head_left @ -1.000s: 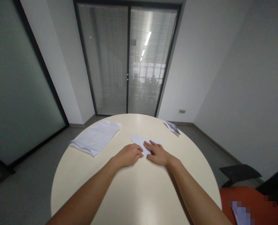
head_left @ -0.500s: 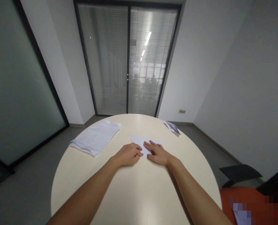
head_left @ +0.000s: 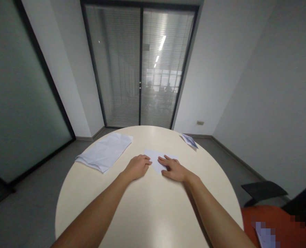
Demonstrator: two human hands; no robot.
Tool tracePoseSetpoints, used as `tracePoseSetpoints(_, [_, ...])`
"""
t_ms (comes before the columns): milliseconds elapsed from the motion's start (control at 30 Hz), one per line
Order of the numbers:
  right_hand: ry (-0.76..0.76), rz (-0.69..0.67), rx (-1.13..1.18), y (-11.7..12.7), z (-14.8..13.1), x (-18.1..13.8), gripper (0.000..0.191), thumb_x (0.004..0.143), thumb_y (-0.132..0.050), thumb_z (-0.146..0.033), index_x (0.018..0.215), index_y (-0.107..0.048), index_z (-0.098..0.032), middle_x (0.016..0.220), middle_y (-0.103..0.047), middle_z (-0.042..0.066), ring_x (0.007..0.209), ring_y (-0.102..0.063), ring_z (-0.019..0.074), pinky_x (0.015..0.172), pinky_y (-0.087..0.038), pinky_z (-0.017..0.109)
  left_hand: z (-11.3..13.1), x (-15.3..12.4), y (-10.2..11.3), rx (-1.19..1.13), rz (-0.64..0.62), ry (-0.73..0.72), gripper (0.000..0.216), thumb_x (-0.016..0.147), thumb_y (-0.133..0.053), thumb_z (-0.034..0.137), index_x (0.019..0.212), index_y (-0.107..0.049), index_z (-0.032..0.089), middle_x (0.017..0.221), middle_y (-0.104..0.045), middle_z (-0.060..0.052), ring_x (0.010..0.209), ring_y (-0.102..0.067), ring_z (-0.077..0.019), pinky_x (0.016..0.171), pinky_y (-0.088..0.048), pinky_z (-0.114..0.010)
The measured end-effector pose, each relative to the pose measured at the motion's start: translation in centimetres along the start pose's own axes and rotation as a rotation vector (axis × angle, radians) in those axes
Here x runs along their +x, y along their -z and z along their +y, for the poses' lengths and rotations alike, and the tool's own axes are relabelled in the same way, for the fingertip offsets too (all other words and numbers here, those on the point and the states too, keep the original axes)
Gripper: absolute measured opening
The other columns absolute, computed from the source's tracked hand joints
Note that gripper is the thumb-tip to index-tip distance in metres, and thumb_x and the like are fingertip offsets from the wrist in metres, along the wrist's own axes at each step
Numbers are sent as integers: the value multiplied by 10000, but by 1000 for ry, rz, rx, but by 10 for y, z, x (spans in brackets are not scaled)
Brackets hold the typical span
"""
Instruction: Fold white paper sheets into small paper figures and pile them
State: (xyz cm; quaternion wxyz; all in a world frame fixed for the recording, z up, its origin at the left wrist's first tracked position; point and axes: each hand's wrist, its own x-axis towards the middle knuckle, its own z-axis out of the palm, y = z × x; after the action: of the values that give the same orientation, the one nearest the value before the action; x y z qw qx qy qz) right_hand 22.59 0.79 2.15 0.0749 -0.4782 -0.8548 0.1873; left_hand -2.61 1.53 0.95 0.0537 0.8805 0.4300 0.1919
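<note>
Under the spread fingers of your right hand (head_left: 174, 168) lies the small white paper (head_left: 155, 161), flat and seemingly unfinished; your left hand (head_left: 137, 167) rests curled at its left edge, whether pinching I cannot tell. Beyond your right fingers, a folded paper (head_left: 190, 141) seems done.

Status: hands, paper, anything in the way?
Right hand spread on small white paper; left hand at its left edge. Paper partly covered. Larger papers left, folded piece far right.
</note>
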Motion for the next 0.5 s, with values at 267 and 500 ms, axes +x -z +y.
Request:
tracePoseSetpoints(267, [-1, -2, 7, 1, 0, 0, 747, 844, -552, -403, 1550, -370, -240, 1617, -302, 39, 1520, -177, 336, 1191, -171, 581, 1, -2, -1, 171, 11, 134, 420, 985, -433, 326, 1325, -630, 177, 1395, -605, -119, 1289, -523, -274, 1090, -419, -437])
tracePoseSetpoints(500, [-8, 29, 46, -3, -3, 2, 807, 831, -569, -384, 1575, -307, -215, 1616, -302, 85, 1521, -188, 311, 1199, -163, 551, 15, -2, -2, 101, -33, -39, 442, 992, -452, 420, 1316, -627, 177, 1395, -599, -142, 1307, -521, -298, 1118, -386, -463])
